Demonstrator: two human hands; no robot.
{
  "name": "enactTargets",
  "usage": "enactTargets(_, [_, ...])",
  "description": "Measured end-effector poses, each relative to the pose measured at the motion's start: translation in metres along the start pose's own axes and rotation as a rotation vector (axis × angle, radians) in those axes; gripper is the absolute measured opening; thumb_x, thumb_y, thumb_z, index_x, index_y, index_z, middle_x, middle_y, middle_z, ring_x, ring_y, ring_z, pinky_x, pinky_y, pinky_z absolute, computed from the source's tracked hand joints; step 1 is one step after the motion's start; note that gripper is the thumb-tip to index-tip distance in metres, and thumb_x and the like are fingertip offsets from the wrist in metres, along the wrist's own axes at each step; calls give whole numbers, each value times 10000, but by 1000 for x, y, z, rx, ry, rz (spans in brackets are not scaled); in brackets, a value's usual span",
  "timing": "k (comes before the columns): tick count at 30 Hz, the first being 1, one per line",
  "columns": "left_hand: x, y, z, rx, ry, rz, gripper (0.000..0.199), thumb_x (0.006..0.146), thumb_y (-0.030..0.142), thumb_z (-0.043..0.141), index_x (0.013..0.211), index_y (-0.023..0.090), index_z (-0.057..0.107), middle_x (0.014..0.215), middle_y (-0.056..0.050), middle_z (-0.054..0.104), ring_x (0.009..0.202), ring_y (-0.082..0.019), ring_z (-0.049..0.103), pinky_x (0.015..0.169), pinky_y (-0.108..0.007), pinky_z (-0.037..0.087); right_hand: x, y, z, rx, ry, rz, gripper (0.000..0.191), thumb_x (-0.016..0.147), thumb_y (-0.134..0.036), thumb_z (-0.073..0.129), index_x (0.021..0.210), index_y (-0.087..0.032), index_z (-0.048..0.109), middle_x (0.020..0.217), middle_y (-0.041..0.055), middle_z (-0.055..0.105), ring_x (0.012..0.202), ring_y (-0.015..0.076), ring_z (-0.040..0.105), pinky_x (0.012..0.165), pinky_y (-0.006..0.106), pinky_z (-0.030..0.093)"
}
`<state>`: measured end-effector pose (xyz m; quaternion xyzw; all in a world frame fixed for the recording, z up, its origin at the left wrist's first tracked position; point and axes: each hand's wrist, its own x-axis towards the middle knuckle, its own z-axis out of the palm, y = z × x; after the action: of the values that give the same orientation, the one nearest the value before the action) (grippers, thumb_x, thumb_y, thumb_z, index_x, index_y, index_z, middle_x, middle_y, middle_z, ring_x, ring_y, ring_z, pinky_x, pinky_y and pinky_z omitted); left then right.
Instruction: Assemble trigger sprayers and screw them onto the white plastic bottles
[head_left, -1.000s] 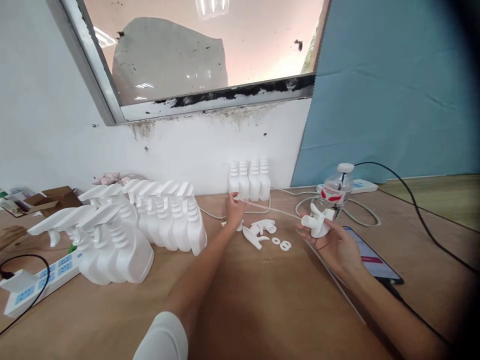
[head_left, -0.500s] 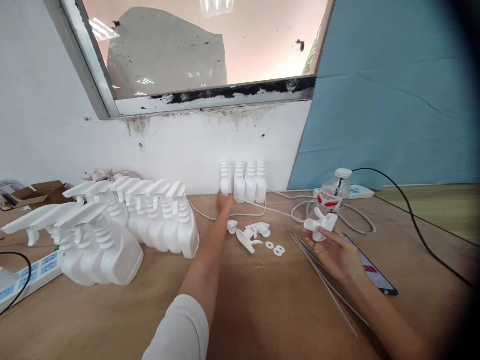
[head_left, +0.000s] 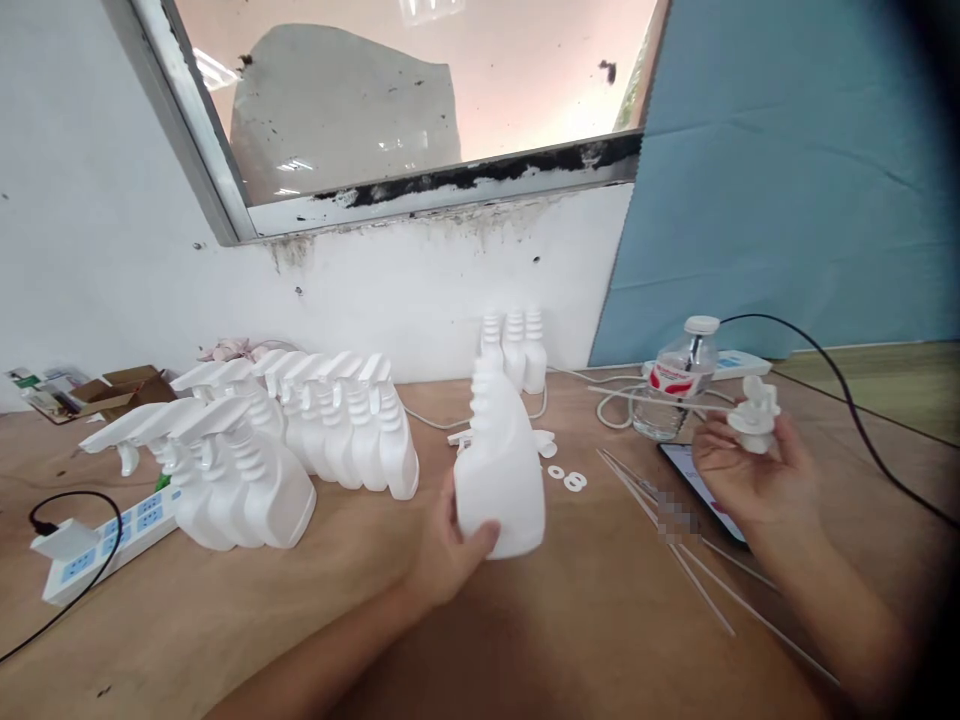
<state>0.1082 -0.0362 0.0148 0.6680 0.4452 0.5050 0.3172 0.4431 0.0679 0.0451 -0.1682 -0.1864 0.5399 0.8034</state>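
Observation:
My left hand (head_left: 450,550) is wrapped round a white spray bottle (head_left: 501,480) that has no top, held above the table with its neck tilted away from me. My right hand (head_left: 757,480) grips a white trigger sprayer head (head_left: 753,416), from which a thin tube stretches out to the left. Partly hidden behind the bottle lie loose white sprayer parts (head_left: 546,441). Beside them are flat white rings (head_left: 574,482). Three topless bottles (head_left: 534,358) stand against the wall. Thin loose tubes (head_left: 705,590) lie on the table left of my right forearm.
On the left stand several bottles with sprayer heads fitted (head_left: 289,490), next to a power strip (head_left: 142,525) and a cardboard box (head_left: 127,390). A phone (head_left: 694,475) lies by my right hand. Behind it are a clear plastic bottle (head_left: 675,378) and cables.
My left hand has taken a bottle from the row by the wall and brought it nearer. My right hand has moved right and up with the sprayer head, which has turned.

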Motion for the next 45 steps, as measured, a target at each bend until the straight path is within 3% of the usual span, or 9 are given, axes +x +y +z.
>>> enactTargets(2, [-24, -6, -24, 165, -61, 56, 684, 787, 338, 565, 1393, 205, 275, 1338, -107, 512, 1168, -278, 524, 966, -401, 448, 0, -1, 0, 12, 3, -5, 247, 855, -207, 430, 870, -135, 666, 718, 27, 501, 520, 66, 463, 402, 168, 377])
enactTargets(5, [-35, -13, -54, 340, -139, 94, 710, 746, 267, 552, 1399, 247, 274, 1324, -82, 524, 1139, -289, 540, 950, -424, 455, -1, 2, 2, -2, 3, 6, 238, 823, -188, 461, 899, -108, 671, 745, 48, 522, 515, 63, 458, 407, 168, 389])
enactTargets(11, [-25, -7, -75, 551, -167, 139, 794, 689, 149, 536, 1411, 302, 244, 1269, -47, 560, 1050, -255, 583, 895, -379, 477, -4, 7, 8, -63, 7, 27, 259, 835, -198, 415, 869, -141, 665, 738, 33, 513, 498, 63, 445, 393, 165, 368])
enactTargets(23, [-21, 0, -75, 572, -238, 245, 812, 646, 124, 541, 1390, 298, 266, 1300, -45, 515, 1115, -237, 541, 932, -343, 447, -14, 19, 18, -281, -46, 42, 131, 748, -235, 620, 863, -175, 640, 748, 45, 630, 568, 109, 527, 454, 224, 400])
enactTargets(27, [-17, 4, -61, 528, -302, 265, 757, 656, 126, 546, 1362, 283, 325, 1263, -46, 532, 1120, -240, 532, 939, -358, 443, -37, 31, 43, -489, -249, 86, 364, 646, -277, 748, 983, -222, 619, 785, 42, 656, 543, 152, 552, 444, 274, 418])
enactTargets(34, [-10, -15, -37, 277, -277, 264, 657, 762, 205, 552, 1363, 239, 288, 1297, -84, 511, 1154, -257, 505, 984, -407, 414, -67, 53, 91, -922, -563, -146, 502, 685, -294, 763, 1146, -267, 566, 962, 21, 669, 817, 173, 622, 716, 261, 503])
enactTargets(37, [-10, -25, -35, 199, -255, 238, 643, 776, 212, 555, 1360, 240, 286, 1304, -79, 493, 1166, -247, 488, 1005, -403, 395, -69, 61, 115, -960, -675, -150, 470, 688, -301, 764, 1113, -255, 569, 901, 7, 663, 765, 161, 616, 653, 237, 499])
enactTargets(40, [-12, -35, -35, 161, -234, 185, 643, 780, 229, 563, 1356, 210, 278, 1305, -102, 475, 1177, -259, 468, 1015, -423, 379, -74, 73, 136, -918, -730, -50, 391, 678, -340, 770, 1011, -236, 594, 802, -7, 656, 698, 152, 612, 586, 224, 494])
enactTargets(45, [-15, -42, -35, 135, -285, 108, 640, 773, 253, 602, 1324, 220, 280, 1247, -102, 493, 1117, -268, 500, 963, -433, 418, -85, 95, 145, -818, -798, 101, 355, 681, -378, 766, 959, -193, 644, 913, 54, 703, 841, 204, 656, 707, 281, 528])
